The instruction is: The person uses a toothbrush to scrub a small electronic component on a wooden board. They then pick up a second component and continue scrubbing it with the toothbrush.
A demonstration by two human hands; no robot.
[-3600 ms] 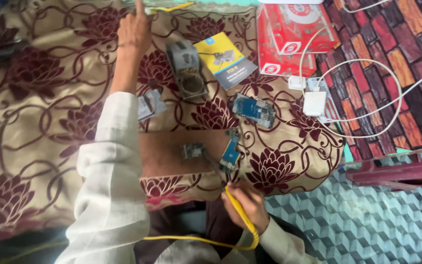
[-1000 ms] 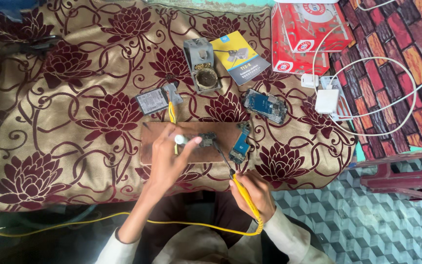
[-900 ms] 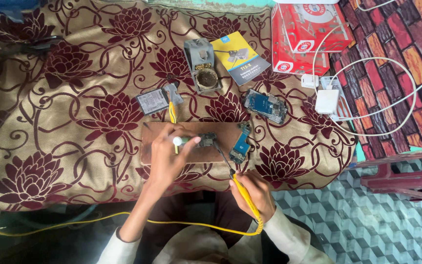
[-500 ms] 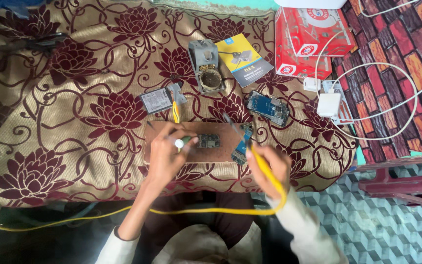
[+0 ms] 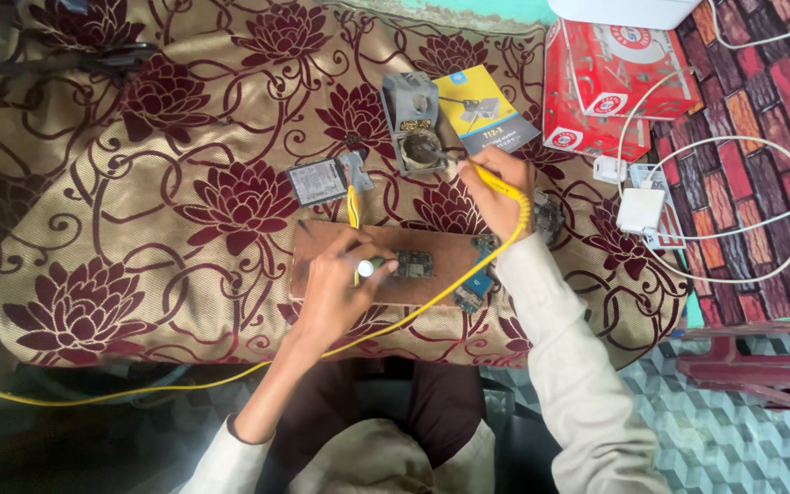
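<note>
At centre, the left hand (image 5: pixel 340 279) is closing its fingers on a small tool, pinning the circuit board (image 5: pixel 411 264) to the wooden board (image 5: pixel 317 240); the right hand (image 5: pixel 496 187) is gripping the soldering iron (image 5: pixel 494 179), its tip reaching the far grey stand (image 5: pixel 411 123).

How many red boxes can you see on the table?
2. One red box lies at the top right under a white box; a smaller red box lies beside the yellow booklet. More may be hidden.

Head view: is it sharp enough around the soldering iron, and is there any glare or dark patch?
Head view: evenly lit and sharp; right hand and yellow soldering iron show no blur; no glare on the wooden board; only the lower left, below the floral cloth, is dark.
</note>
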